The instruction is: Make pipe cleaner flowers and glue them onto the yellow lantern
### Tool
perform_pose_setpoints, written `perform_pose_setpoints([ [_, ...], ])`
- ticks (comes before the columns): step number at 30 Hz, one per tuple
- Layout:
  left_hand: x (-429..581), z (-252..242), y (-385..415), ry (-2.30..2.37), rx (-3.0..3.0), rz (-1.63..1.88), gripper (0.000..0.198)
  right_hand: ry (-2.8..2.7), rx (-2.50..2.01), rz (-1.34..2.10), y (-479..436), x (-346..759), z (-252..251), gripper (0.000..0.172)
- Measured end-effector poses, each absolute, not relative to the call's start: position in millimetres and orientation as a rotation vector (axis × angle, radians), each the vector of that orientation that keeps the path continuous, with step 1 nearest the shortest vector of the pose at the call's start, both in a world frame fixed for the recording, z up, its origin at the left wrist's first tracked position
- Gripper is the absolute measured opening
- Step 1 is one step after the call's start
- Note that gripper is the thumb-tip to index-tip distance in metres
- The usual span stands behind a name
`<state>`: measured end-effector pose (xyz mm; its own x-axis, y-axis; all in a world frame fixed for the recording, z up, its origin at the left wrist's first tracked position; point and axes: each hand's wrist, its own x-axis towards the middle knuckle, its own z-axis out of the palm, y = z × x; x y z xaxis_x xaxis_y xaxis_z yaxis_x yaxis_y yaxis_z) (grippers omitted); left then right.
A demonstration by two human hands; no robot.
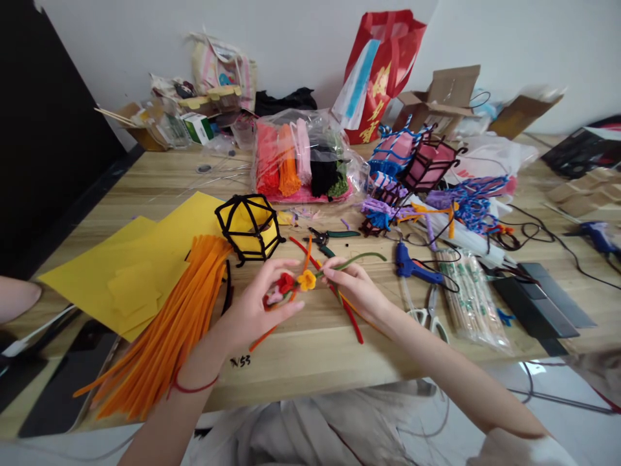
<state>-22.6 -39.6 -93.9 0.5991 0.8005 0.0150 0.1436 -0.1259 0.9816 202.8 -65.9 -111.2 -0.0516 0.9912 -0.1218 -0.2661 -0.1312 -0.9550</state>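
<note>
My left hand (257, 307) is curled around small pipe-cleaner flowers, a red one (286, 283) and a pink one, with orange stems trailing below it. My right hand (354, 285) pinches the green stem (356, 260) just beside a yellow pipe-cleaner flower (306, 280). Both hands hover over the wooden table (310, 349) near its front edge. Red pipe cleaners (352, 317) lie under my right hand.
A pile of orange pipe cleaners (169, 323) and yellow sheets (130, 272) lie to the left, a black-and-yellow lantern frame (250, 226) behind. A blue glue gun (412, 265), scissors (429, 310), pliers (330, 236), packed sticks and coloured lanterns (412, 162) crowd the right. Another person's arm (17, 298) shows at far left.
</note>
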Motion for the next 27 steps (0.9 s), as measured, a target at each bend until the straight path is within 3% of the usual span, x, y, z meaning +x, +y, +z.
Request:
perform_pose_setpoints([
  [2, -27.7, -94.8, -35.8, 0.552, 1.428, 0.591, 0.072, -0.921, -1.025, 1.453, -63.0, 205.0, -114.4, 0.025],
  [4, -32.3, -93.6, -34.0, 0.371, 1.24, 0.565, 0.078, -0.901, -0.972, 1.459, -61.7, 206.4, -116.5, 0.023],
  [11, -45.6, -85.2, -35.1, 0.386, 1.04, 0.569, 0.07, -1.01, -0.844, 1.341, -59.7, 213.3, -121.5, 0.02],
  [15, -46.9, -91.5, -29.9, 0.692, 1.14, 0.639, 0.049, -1.21, -0.855, 1.172, -56.1, 221.0, -120.2, 0.022],
  [22, -35.1, -94.0, -30.3, 1.03, 1.1, 0.698, 0.036, -1.477, -1.034, 0.923, -59.6, 226.2, -112.7, 0.012],
  [27, -32.4, -98.5, -24.5, 0.912, 0.799, 0.863, 0.028, -1.381, -1.223, 0.891, -69.8, 223.6, -119.4, 0.025],
])
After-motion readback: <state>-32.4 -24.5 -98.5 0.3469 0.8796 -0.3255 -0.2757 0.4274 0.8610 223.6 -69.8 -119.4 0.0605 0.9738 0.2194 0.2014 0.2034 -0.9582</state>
